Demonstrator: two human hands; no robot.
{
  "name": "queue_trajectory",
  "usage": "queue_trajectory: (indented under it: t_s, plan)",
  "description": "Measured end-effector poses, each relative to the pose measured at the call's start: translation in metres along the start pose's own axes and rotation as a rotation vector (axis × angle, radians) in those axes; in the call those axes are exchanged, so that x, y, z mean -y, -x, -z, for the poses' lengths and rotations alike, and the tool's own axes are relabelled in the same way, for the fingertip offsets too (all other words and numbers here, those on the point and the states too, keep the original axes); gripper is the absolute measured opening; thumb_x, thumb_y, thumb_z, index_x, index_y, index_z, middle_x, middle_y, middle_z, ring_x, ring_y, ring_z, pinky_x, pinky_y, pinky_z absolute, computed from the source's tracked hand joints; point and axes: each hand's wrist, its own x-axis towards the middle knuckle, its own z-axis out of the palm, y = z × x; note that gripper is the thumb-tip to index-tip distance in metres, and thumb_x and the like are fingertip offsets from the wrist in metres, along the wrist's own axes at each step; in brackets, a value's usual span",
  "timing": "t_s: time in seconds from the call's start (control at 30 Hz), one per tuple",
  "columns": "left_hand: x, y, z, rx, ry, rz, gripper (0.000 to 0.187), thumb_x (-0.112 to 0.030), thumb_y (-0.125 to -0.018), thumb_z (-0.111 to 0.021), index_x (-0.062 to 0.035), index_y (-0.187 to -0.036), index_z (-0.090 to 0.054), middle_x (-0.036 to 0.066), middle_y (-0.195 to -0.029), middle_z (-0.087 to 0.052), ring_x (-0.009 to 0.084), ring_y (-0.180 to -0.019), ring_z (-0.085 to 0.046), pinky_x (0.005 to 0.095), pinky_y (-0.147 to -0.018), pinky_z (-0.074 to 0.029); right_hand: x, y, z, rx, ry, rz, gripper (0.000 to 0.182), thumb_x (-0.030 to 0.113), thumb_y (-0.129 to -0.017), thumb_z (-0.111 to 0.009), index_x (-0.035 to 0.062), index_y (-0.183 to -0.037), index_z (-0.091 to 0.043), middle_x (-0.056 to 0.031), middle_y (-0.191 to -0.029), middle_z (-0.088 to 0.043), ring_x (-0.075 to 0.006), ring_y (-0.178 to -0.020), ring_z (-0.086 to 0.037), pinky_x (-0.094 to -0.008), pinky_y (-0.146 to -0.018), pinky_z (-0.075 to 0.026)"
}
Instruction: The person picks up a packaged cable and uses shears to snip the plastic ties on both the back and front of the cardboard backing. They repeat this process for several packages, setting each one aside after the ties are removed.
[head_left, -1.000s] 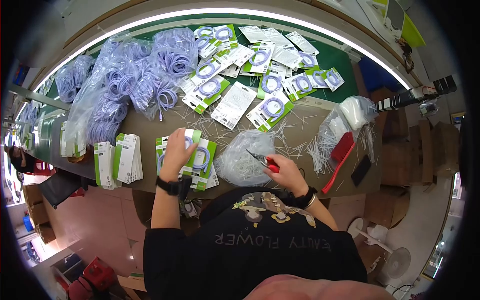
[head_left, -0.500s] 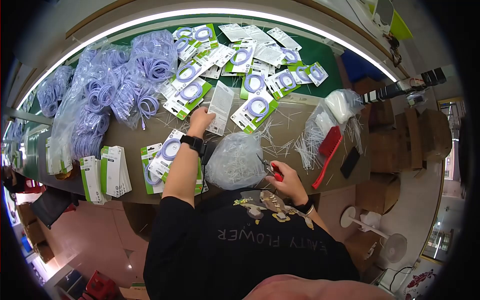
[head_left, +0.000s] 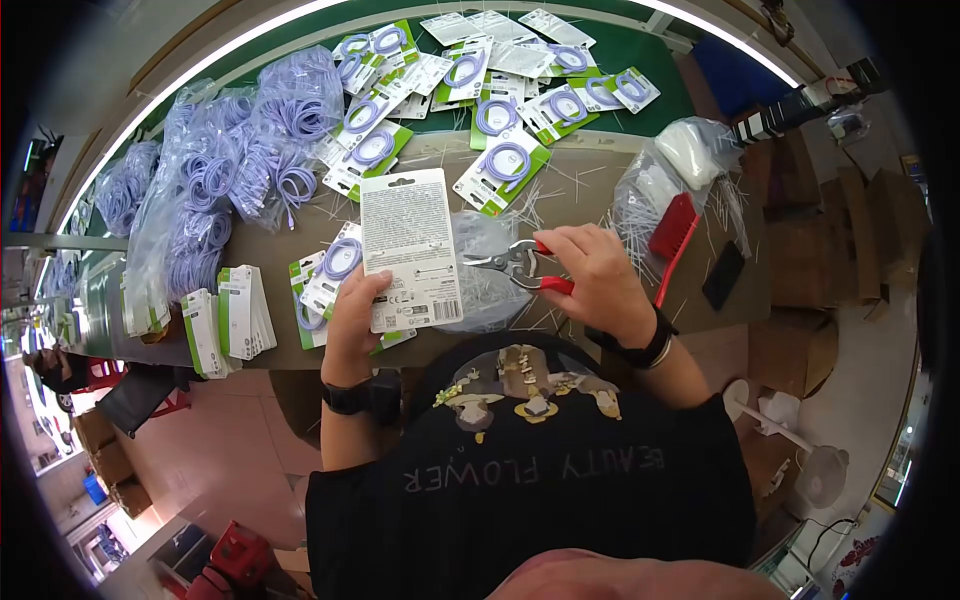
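Note:
My left hand [head_left: 352, 318] grips the lower left edge of a packaging card [head_left: 410, 225], lifted toward me with its printed back and barcode facing up. In my right hand [head_left: 608, 282] is a pair of red-handled cutting pliers [head_left: 517, 263], handles spread apart. Their jaw tips point left, right by the card's right edge. Behind both lies a clear plastic bag [head_left: 490, 305] of white plastic clippings, partly hidden by the card. Cards with coiled lilac cables [head_left: 507, 165] lie beyond on the bench, and another cable card [head_left: 330, 270] lies left of my left hand.
Bagged lilac cables [head_left: 215, 165] heap up at the back left. Stacked cards [head_left: 245, 315] stand at the front left edge. On the right are a red brush [head_left: 672, 228], a dark phone-like slab [head_left: 723, 275] and a bag of white ties [head_left: 655, 190]. Loose ties litter the bench.
My left hand has picked the card up from the bench and brought it closer. My right hand has raised the pliers up to the card's edge, with the handles spread wider.

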Motion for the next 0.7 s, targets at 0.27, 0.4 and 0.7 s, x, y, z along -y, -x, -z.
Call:
queue_trajectory:
  t_s: [0.27,0.4,0.7]
  plan:
    - [0.023,0.031,-0.041,0.018,-0.168,-0.120,0.041,-0.010,-0.089,-0.049,0.0051,-0.126,-0.043,0.015,-0.113,-0.058,0.0189,-0.098,-0.060,0.0303,-0.084,-0.049,0.004,-0.005,-0.004,-0.166,-0.351,-0.056,0.046,0.011,-0.069,-0.074,0.0018,-0.110,-0.055,-0.0119,-0.097,-0.061,-0.0255,-0.082,-0.060,-0.0329,-0.072,-0.048]
    - [0.038,0.034,-0.066,0.031,-0.390,-0.206,0.033,-0.012,-0.093,-0.048,0.0042,-0.122,-0.046,0.011,-0.111,-0.059,0.0146,-0.097,-0.057,0.0276,-0.085,-0.047,0.018,-0.010,-0.031,-0.236,-0.516,-0.023,0.039,0.005,-0.071,-0.073,0.0009,-0.107,-0.056,-0.0101,-0.090,-0.060,-0.0174,-0.074,-0.060,-0.0241,-0.070,-0.047]
    - [0.047,0.032,-0.075,-0.047,-0.350,-0.382,0.033,-0.013,-0.094,-0.049,0.0042,-0.122,-0.045,0.011,-0.112,-0.058,0.0138,-0.098,-0.056,0.0267,-0.085,-0.046,0.012,-0.004,-0.059,-0.430,-1.172,-0.436,0.031,0.003,-0.078,-0.070,-0.0022,-0.104,-0.054,-0.0050,-0.083,-0.058,-0.0060,-0.077,-0.054,-0.0197,-0.072,-0.045]
